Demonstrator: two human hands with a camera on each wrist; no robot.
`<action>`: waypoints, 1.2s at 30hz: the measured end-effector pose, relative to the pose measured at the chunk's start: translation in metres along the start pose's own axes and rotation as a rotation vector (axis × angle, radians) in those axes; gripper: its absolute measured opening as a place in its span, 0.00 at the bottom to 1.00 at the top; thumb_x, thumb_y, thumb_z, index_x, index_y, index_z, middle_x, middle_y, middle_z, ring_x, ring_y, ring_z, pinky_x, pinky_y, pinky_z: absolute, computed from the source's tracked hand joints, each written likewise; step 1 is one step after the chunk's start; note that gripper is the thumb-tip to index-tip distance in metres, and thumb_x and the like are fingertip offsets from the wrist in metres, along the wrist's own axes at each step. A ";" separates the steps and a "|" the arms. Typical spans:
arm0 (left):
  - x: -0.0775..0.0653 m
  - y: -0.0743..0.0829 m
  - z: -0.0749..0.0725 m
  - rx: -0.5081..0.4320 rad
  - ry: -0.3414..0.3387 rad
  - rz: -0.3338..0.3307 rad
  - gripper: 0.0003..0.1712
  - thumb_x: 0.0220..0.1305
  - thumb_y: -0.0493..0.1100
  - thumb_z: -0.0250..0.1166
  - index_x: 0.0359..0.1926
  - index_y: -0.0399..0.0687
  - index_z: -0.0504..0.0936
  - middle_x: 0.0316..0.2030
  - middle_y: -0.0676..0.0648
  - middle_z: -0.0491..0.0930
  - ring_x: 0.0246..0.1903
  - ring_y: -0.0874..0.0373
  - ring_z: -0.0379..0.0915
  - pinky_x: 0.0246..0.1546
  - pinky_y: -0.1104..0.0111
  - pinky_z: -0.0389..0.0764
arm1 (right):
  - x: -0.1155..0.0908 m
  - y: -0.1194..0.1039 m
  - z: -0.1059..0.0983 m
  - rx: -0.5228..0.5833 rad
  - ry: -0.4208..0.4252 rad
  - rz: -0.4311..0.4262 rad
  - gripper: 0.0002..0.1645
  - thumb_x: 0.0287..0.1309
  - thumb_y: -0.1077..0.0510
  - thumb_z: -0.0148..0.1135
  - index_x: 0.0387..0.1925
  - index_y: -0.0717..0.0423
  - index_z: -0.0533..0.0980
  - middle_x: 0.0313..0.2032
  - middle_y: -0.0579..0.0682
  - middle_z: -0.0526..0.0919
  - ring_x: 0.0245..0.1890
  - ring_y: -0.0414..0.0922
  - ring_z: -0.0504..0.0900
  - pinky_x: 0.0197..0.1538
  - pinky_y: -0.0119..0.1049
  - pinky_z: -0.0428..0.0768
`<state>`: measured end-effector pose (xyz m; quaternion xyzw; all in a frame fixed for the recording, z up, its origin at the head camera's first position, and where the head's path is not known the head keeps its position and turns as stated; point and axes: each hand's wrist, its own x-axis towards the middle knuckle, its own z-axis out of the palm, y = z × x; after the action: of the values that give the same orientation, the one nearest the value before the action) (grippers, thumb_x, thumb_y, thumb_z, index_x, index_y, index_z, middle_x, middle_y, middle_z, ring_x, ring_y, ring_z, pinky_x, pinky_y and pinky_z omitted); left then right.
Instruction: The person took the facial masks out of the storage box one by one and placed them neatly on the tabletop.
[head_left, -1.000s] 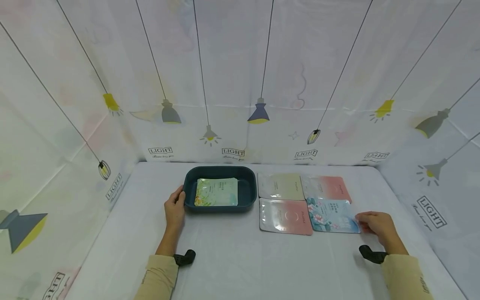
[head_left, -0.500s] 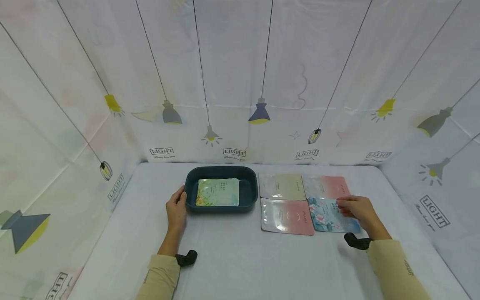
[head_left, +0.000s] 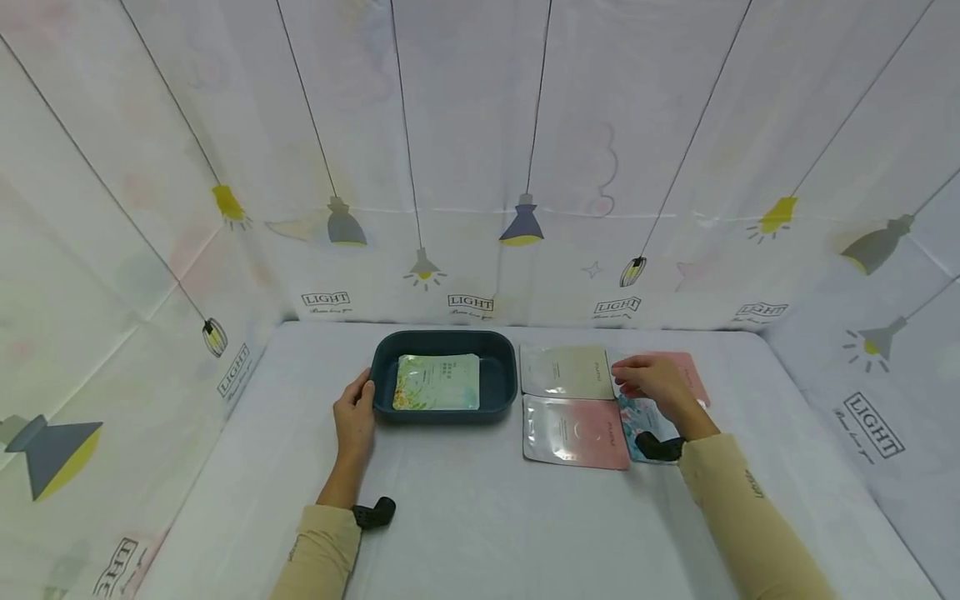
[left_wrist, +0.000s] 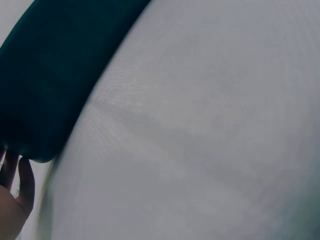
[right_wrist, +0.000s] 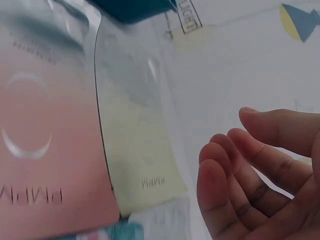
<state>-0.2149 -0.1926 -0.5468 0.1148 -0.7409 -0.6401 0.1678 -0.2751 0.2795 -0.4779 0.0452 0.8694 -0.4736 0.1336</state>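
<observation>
Watching remotely through the head view, I see the left hand [head_left: 352,417] touching the left end of a dark teal, rounded rectangular tray [head_left: 497,375]. Inside, right of that hand, lies a flat pale-green foil sachet with printed flowers [head_left: 437,382]. The right hand [head_left: 656,383] hovers, part-covering a blue floral foil sachet [head_left: 636,410] and a glossy pink foil sachet [head_left: 692,373]. Just left of its fingertips lies a flat cream foil sachet [head_left: 566,372], long axis running left to right, in line from this hand towards the tray. I judge that line the key relation; the right hand is clearly the nearer. A second pink sachet [head_left: 577,433] lies along the cream one's near edge.

In the left wrist view, finger and thumb tips meet the tray's end; I cannot tell whether they pinch or merely rest there.

In the right wrist view, the right fingers bend loosely, thumb apart, holding nothing, near the cream sachet's lettered end.
</observation>
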 end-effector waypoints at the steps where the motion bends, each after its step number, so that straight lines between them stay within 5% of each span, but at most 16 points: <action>1: 0.000 0.000 0.000 -0.001 -0.003 -0.003 0.23 0.75 0.42 0.50 0.66 0.37 0.71 0.65 0.38 0.72 0.68 0.48 0.64 0.68 0.55 0.65 | 0.002 -0.004 0.003 0.010 -0.005 -0.006 0.26 0.69 0.49 0.55 0.56 0.66 0.75 0.49 0.63 0.81 0.41 0.52 0.82 0.45 0.34 0.83; 7: 0.008 -0.011 0.000 0.001 0.014 0.013 0.23 0.74 0.45 0.52 0.65 0.41 0.73 0.64 0.40 0.73 0.67 0.50 0.65 0.65 0.68 0.69 | 0.016 -0.023 0.025 0.105 -0.022 -0.078 0.24 0.68 0.52 0.57 0.53 0.69 0.75 0.39 0.56 0.83 0.35 0.47 0.82 0.40 0.31 0.83; 13: 0.010 -0.011 0.000 -0.028 -0.009 -0.042 0.23 0.73 0.45 0.55 0.64 0.40 0.74 0.64 0.39 0.73 0.66 0.51 0.66 0.47 0.91 0.68 | 0.025 -0.051 0.056 0.217 -0.028 -0.109 0.21 0.66 0.58 0.58 0.53 0.71 0.75 0.34 0.52 0.84 0.29 0.41 0.82 0.36 0.31 0.84; 17: 0.008 -0.009 0.001 -0.048 -0.010 -0.065 0.23 0.73 0.45 0.55 0.64 0.42 0.74 0.65 0.40 0.73 0.67 0.51 0.65 0.47 0.90 0.70 | 0.028 -0.072 0.077 0.229 -0.035 -0.099 0.18 0.66 0.59 0.58 0.50 0.70 0.77 0.39 0.60 0.85 0.28 0.40 0.83 0.36 0.32 0.84; 23: 0.006 -0.009 0.001 -0.021 0.007 -0.048 0.23 0.74 0.46 0.54 0.65 0.43 0.74 0.65 0.43 0.73 0.67 0.53 0.65 0.61 0.76 0.71 | 0.030 -0.098 0.106 0.199 -0.067 -0.089 0.18 0.65 0.59 0.59 0.50 0.69 0.78 0.42 0.63 0.84 0.30 0.44 0.84 0.39 0.36 0.85; 31: 0.006 -0.005 -0.003 -0.054 0.002 -0.034 0.22 0.74 0.43 0.53 0.65 0.40 0.73 0.65 0.40 0.72 0.68 0.51 0.64 0.49 0.91 0.67 | 0.033 -0.117 0.142 0.143 -0.141 -0.092 0.15 0.62 0.61 0.61 0.46 0.69 0.80 0.40 0.60 0.85 0.31 0.45 0.85 0.42 0.39 0.85; 36: -0.002 0.012 -0.005 -0.042 -0.021 -0.038 0.23 0.74 0.40 0.52 0.64 0.34 0.71 0.65 0.36 0.71 0.68 0.47 0.63 0.48 0.92 0.67 | 0.033 -0.126 0.163 0.048 -0.155 -0.054 0.16 0.60 0.61 0.63 0.47 0.68 0.81 0.44 0.61 0.85 0.35 0.49 0.87 0.45 0.41 0.85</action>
<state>-0.2111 -0.1944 -0.5344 0.1186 -0.7267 -0.6598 0.1503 -0.3016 0.0724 -0.4689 -0.0120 0.8456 -0.5001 0.1864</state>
